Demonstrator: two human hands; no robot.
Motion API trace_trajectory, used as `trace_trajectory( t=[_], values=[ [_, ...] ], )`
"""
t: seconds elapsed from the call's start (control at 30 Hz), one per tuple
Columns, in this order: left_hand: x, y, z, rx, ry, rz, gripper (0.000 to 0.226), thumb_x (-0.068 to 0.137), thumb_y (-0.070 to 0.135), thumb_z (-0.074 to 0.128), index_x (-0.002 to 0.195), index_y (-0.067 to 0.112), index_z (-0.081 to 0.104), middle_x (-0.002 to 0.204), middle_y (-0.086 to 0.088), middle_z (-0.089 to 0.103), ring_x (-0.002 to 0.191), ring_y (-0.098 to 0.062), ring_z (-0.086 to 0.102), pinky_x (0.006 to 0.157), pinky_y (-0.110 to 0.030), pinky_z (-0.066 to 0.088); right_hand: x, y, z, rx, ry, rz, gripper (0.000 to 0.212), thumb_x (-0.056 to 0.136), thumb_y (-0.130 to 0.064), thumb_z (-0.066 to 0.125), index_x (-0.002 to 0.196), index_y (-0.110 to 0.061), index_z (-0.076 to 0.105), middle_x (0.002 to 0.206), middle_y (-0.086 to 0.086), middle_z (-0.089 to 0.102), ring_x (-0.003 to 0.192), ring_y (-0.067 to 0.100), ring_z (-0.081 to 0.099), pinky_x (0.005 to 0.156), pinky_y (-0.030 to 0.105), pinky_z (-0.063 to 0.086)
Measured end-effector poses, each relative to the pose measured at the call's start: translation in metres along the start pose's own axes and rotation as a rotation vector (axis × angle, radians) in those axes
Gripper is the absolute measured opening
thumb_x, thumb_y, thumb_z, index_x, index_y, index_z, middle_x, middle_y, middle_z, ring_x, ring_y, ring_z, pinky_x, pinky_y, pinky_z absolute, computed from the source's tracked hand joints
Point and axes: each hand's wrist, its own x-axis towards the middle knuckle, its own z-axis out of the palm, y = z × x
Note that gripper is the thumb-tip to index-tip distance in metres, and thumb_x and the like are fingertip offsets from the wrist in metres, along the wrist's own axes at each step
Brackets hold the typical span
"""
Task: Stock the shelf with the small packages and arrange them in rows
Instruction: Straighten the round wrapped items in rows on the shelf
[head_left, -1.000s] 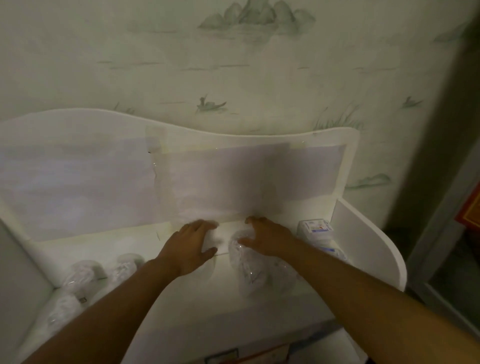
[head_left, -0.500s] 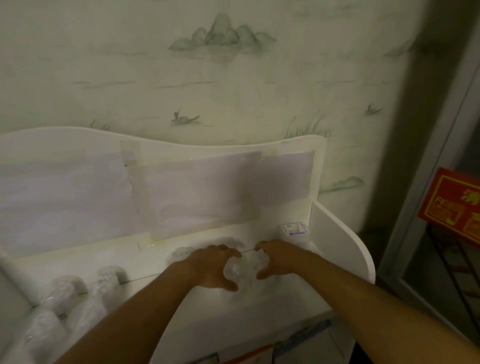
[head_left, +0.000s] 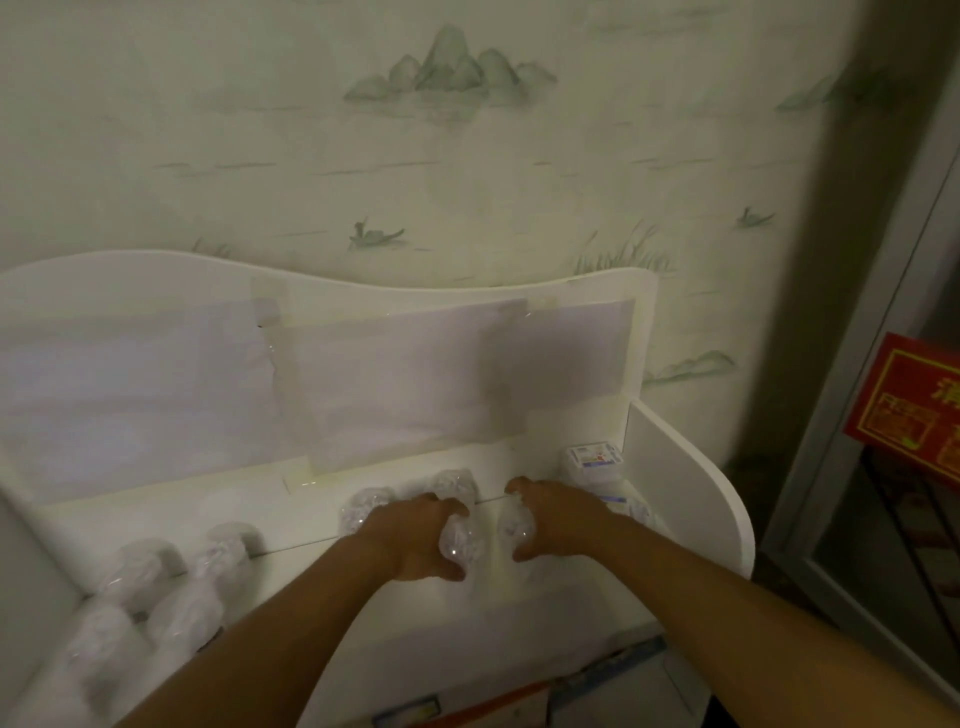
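Both hands are on the top of the white shelf (head_left: 519, 597). My left hand (head_left: 415, 535) curls round a clear-wrapped small package (head_left: 460, 543) at the shelf's middle. My right hand (head_left: 553, 517) grips a second clear-wrapped package (head_left: 514, 525) right beside it; the two packages stand a narrow gap apart. Two more wrapped packages (head_left: 363, 512) (head_left: 454, 483) sit just behind my left hand. A small white box with a blue label (head_left: 595, 460) stands in the back right corner.
Several wrapped packages (head_left: 171, 587) lie in two rows at the shelf's left end. A curved side panel (head_left: 691, 493) closes the right end, a taped backboard (head_left: 363, 389) the rear. A red sign (head_left: 914, 410) hangs to the right.
Both hands drew back a little toward the shelf's front and closed round two packages, now set side by side. The view shifted, so the shelf sits lower and further left than a second ago.
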Motion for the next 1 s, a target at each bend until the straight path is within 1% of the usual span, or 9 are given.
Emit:
trace_trajectory(
  t=[0.13, 0.3, 0.4, 0.5, 0.6, 0.7, 0.83, 1.0],
  values=[
    [-0.016, -0.009, -0.017, 0.004, 0.007, -0.062, 0.080, 0.072, 0.052, 0.074, 0.140, 0.030, 0.038, 0.139, 0.003, 0.048, 0.124, -0.020, 0.049, 0.100, -0.033, 0.041, 0.004, -0.018, -0.013, -0.001, -0.015, -0.045, 0.088, 0.068, -0.048, 0.080, 0.140, -0.030, 0.032, 0.140, 0.001, 0.050, 0.121, 0.023, 0.053, 0.096, 0.039, 0.048],
    [-0.034, -0.036, -0.025, 0.013, -0.080, -0.198, 0.079, 0.067, 0.061, 0.072, 0.133, 0.031, 0.042, 0.130, 0.005, 0.052, 0.113, -0.019, 0.055, 0.093, -0.035, 0.047, 0.012, -0.049, -0.012, -0.019, -0.043, -0.123, 0.084, 0.069, -0.044, 0.080, 0.139, -0.026, 0.037, 0.140, 0.002, 0.049, 0.122, 0.024, 0.051, 0.096, 0.036, 0.046],
    [-0.048, -0.049, -0.020, 0.047, -0.126, -0.238, 0.080, 0.069, 0.063, 0.069, 0.135, 0.029, 0.041, 0.133, 0.006, 0.053, 0.116, -0.020, 0.054, 0.097, -0.037, 0.046, 0.015, -0.066, -0.007, -0.039, -0.091, -0.185, 0.082, 0.072, -0.043, 0.079, 0.141, -0.023, 0.037, 0.141, 0.003, 0.048, 0.124, 0.025, 0.049, 0.099, 0.035, 0.044],
    [-0.060, -0.063, -0.013, 0.014, -0.126, -0.271, 0.078, 0.073, 0.059, 0.070, 0.138, 0.029, 0.040, 0.138, 0.005, 0.050, 0.121, -0.020, 0.052, 0.101, -0.037, 0.044, 0.018, -0.077, 0.000, -0.066, -0.107, -0.223, 0.078, 0.073, -0.043, 0.079, 0.138, -0.022, 0.040, 0.137, 0.003, 0.052, 0.122, 0.023, 0.050, 0.095, 0.032, 0.043],
    [-0.068, -0.075, -0.010, -0.019, -0.116, -0.274, 0.076, 0.077, 0.054, 0.070, 0.140, 0.027, 0.037, 0.142, 0.004, 0.046, 0.126, -0.019, 0.048, 0.103, -0.035, 0.042, 0.022, -0.080, 0.004, -0.060, -0.108, -0.242, 0.078, 0.071, -0.043, 0.080, 0.136, -0.023, 0.042, 0.136, 0.001, 0.052, 0.120, 0.021, 0.050, 0.095, 0.032, 0.044],
    [-0.070, -0.078, -0.009, -0.037, -0.115, -0.269, 0.075, 0.078, 0.051, 0.071, 0.140, 0.026, 0.037, 0.142, 0.003, 0.046, 0.125, -0.019, 0.048, 0.102, -0.034, 0.043, 0.025, -0.079, 0.006, -0.069, -0.131, -0.259, 0.078, 0.069, -0.042, 0.081, 0.135, -0.022, 0.043, 0.136, 0.001, 0.051, 0.121, 0.020, 0.050, 0.098, 0.034, 0.045],
    [-0.066, -0.073, -0.002, -0.039, -0.099, -0.253, 0.076, 0.074, 0.055, 0.072, 0.137, 0.028, 0.039, 0.139, 0.005, 0.050, 0.120, -0.018, 0.052, 0.100, -0.036, 0.045, 0.023, -0.073, 0.008, -0.109, -0.199, -0.268, 0.079, 0.070, -0.037, 0.082, 0.136, -0.021, 0.041, 0.137, 0.002, 0.050, 0.121, 0.022, 0.049, 0.100, 0.038, 0.045],
    [-0.057, -0.063, 0.002, -0.006, -0.094, -0.235, 0.080, 0.072, 0.061, 0.070, 0.138, 0.031, 0.036, 0.139, 0.006, 0.049, 0.118, -0.018, 0.054, 0.098, -0.033, 0.046, 0.018, -0.061, 0.007, -0.072, -0.190, -0.263, 0.081, 0.070, -0.035, 0.083, 0.137, -0.020, 0.041, 0.138, 0.003, 0.048, 0.122, 0.023, 0.049, 0.101, 0.038, 0.045]
  ],
)
